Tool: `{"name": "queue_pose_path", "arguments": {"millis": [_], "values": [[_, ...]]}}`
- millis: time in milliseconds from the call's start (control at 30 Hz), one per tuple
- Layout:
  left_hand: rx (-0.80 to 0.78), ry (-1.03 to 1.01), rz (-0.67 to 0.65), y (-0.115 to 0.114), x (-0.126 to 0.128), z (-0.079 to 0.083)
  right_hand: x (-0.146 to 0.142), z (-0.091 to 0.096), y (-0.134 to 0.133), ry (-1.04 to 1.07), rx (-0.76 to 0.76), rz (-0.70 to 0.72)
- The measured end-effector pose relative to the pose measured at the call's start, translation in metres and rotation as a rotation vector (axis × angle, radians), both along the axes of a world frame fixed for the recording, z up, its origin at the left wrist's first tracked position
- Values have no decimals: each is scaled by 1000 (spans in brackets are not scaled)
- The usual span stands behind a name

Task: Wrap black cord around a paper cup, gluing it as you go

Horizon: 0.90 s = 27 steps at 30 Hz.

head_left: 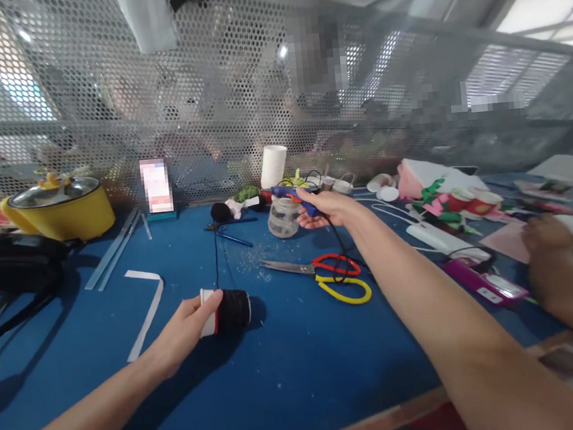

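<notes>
My left hand point(186, 324) is closed around a paper cup point(235, 308) lying on its side just over the blue table. Black yarn wraps most of the cup; a white end with a red line shows by my thumb. A strand runs from it to a black yarn ball point(221, 212). Further back, my right hand point(333, 207) grips a blue glue gun point(284, 192) with an orange trigger, its nozzle pointing left above a clear jar point(283, 223). Between my hands lie open scissors point(291, 267) with red and yellow handles.
A yellow pot point(73, 210) and a lit phone point(156, 186) stand at the back left. A white paper strip point(149, 314) lies left. White stacked cups point(273, 166) stand by the mesh panel. Right are a power strip point(444, 240), a purple box point(485, 281) and another person's hand point(547, 239).
</notes>
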<state>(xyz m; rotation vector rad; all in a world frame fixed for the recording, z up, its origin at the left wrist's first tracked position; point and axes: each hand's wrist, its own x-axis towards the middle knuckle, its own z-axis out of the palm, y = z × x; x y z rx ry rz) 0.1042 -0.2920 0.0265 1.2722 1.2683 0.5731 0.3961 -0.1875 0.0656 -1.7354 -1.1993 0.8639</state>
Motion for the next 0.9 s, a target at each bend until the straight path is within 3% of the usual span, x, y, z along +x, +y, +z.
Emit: {"name": "queue_pose_path", "arguments": {"millis": [133,300,400,467,533,667,900], "values": [[-91,-120,11,2,2,1,-7,-4,4,107,37,33],[-107,-126,6,5,3,0,-13,-1,-4,210,230,12],[-49,-52,14,6,4,-3,-23,6,-24,242,391,-7],[-24,-12,40,6,4,-6,-34,10,-47,273,486,54],[-8,-2,61,5,4,-8,-46,11,-74,323,450,190],[48,73,95,1,2,-6,-65,-1,-118,319,290,296],[180,156,99,-3,1,2,-80,-24,-141,90,112,529]]}}
